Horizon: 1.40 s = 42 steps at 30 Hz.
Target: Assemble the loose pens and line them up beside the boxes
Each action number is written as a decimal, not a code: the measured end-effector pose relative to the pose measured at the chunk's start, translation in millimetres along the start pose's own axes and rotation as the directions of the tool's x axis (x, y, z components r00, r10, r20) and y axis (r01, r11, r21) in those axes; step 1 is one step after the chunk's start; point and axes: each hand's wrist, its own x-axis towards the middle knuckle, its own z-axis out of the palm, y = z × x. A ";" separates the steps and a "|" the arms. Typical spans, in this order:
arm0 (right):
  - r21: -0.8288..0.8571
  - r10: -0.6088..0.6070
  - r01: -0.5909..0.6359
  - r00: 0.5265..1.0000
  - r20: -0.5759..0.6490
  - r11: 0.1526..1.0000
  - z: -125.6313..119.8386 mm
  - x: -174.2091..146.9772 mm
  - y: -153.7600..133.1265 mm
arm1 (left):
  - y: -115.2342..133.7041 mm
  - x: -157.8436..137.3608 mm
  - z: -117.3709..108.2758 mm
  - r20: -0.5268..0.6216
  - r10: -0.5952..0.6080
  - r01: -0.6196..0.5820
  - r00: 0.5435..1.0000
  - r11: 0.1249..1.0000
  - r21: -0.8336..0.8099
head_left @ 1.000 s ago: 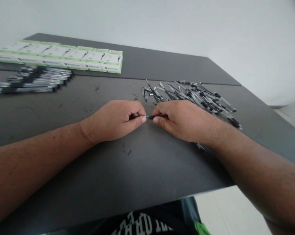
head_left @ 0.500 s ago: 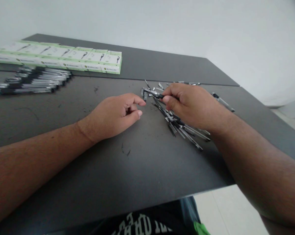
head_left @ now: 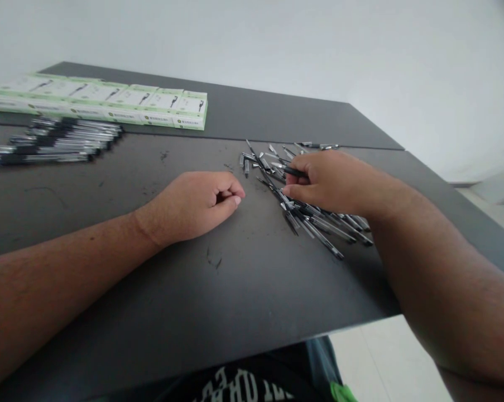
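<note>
My right hand (head_left: pixel 327 181) is over a loose pile of pen parts (head_left: pixel 314 220), right of the table's middle. Between its thumb and fingers is a pen (head_left: pixel 296 171) with a black grip, its pale tip pointing left. The palm hides the pen's back end. The pile holds thin refills, clear barrels and small clear caps (head_left: pixel 246 167), lying crosswise. My left hand (head_left: pixel 197 204) rests on the grey table (head_left: pixel 172 312), left of the pile. Its fingers are curled, thumb and forefinger tips together, with nothing showing between them.
Several pens (head_left: pixel 54 139) with black grips lie side by side at the left. Behind them stands a row of white and green boxes (head_left: pixel 188 111). A seam crosses the table ahead of the pile. Small dark marks dot the tabletop.
My right hand has drawn the pen slightly right and lower over the pile, and the thumb sits farther from the forefinger. My left hand's thumb and forefinger have closed together.
</note>
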 end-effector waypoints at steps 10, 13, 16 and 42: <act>-0.035 -0.075 0.085 0.972 0.223 0.996 2.9 -10.1 -11.5 | 0.6 -0.3 -0.6 0.026 -0.007 0.007 1.000 1.000 0.001; -0.024 -0.088 0.096 0.972 0.219 0.995 6.4 -10.5 -12.4 | 0.1 -0.3 -0.3 0.021 0.000 0.000 1.000 1.000 0.000; -0.018 -0.117 0.123 0.972 0.203 0.992 9.3 -11.2 -12.9 | -0.2 0.2 -0.1 0.017 0.009 -0.009 1.000 1.000 0.005; 0.260 -0.226 0.275 0.953 -0.203 0.926 22.1 -15.7 -30.5 | 12.1 -6.6 -0.7 0.063 0.182 -0.168 0.981 0.968 -0.185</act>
